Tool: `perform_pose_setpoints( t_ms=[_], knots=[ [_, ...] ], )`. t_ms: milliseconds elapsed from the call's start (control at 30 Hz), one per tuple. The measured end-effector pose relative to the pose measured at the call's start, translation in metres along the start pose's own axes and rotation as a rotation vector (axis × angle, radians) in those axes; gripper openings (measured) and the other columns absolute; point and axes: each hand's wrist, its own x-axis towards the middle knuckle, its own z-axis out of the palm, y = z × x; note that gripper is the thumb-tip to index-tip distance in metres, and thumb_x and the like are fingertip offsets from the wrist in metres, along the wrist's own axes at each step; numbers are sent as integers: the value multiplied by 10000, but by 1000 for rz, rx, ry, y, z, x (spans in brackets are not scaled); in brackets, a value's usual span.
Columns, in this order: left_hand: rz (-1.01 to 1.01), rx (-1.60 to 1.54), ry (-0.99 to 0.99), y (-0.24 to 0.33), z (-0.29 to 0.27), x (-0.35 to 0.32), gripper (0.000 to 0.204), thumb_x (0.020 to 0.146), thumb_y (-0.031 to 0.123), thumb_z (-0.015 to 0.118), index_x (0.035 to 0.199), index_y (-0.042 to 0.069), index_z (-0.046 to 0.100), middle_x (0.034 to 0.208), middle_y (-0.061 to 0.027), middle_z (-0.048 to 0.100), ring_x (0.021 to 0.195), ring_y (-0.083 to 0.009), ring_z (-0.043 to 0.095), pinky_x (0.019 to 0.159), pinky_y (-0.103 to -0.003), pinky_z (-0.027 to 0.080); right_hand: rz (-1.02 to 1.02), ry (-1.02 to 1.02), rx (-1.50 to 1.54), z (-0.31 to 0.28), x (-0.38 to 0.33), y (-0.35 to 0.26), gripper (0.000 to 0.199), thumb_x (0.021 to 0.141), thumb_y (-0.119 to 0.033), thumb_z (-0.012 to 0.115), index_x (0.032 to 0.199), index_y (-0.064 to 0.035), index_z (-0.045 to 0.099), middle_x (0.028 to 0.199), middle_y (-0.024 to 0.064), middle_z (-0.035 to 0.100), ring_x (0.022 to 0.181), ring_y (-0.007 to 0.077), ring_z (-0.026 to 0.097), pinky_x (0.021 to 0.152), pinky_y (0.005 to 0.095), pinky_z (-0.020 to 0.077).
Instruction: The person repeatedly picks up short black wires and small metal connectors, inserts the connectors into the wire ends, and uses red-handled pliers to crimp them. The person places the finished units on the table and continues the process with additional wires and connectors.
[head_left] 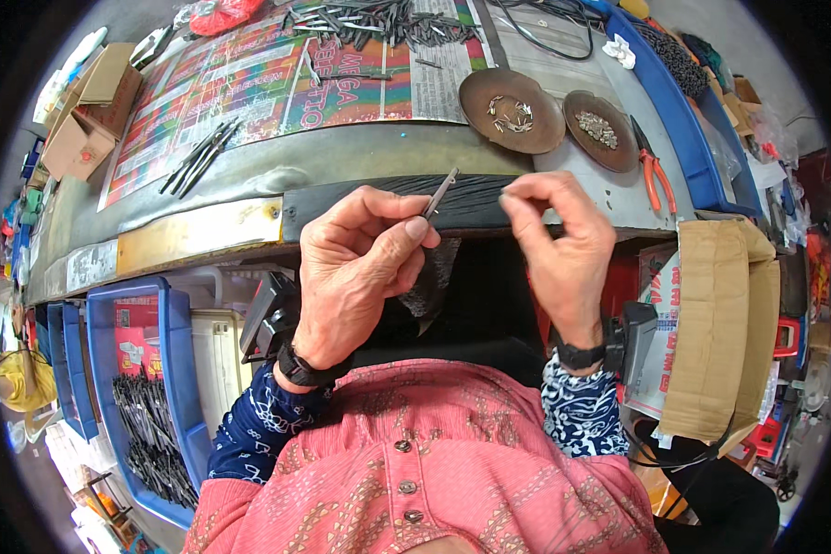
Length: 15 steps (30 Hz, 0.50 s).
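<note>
My left hand (346, 268) is closed, pinching a thin dark metal strip (441, 194) between thumb and forefinger, above the front edge of the workbench. The strip tilts up to the right, and small light pins stick out of its side. To its right, a short gap away, my right hand (572, 249) has thumb and forefinger brought together; whatever lies between them is too small to make out. Beyond my right hand stand a brown bowl (478, 97) of small metal pins and a smaller brown bowl (620, 155) of tiny metal pieces.
Red-handled pliers (656, 180) lie right of the bowls. Several dark strips (198, 159) rest at left, with a larger pile (379, 26) on printed sheets at the back. A blue bin (183, 388) of dark pieces stands low left; an open cardboard box (716, 332) is at right.
</note>
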Motion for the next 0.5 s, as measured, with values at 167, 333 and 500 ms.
perform_pose_setpoints(
  t_ms=[167,333,500],
  knots=[
    [-7,-9,14,0,2,-4,123,913,19,637,1027,-26,637,827,-82,669,543,-58,485,450,-186,333,83,-96,311,23,-8,-25,134,850,90,634,962,17,638,937,29,616,805,63,564,690,192,456],
    [10,-14,15,0,1,-7,130,913,14,635,1035,-32,634,819,-75,666,551,-52,487,457,-188,347,85,-71,470,34,-10,-33,138,838,88,662,958,27,635,930,40,629,815,74,585,702,205,474],
    [19,-11,-7,-2,0,-9,127,916,14,632,1034,-34,634,813,-71,664,556,-51,489,464,-189,354,-13,-97,354,32,-9,-33,135,818,85,682,933,25,643,875,47,638,796,102,604,703,226,487]
  ],
)
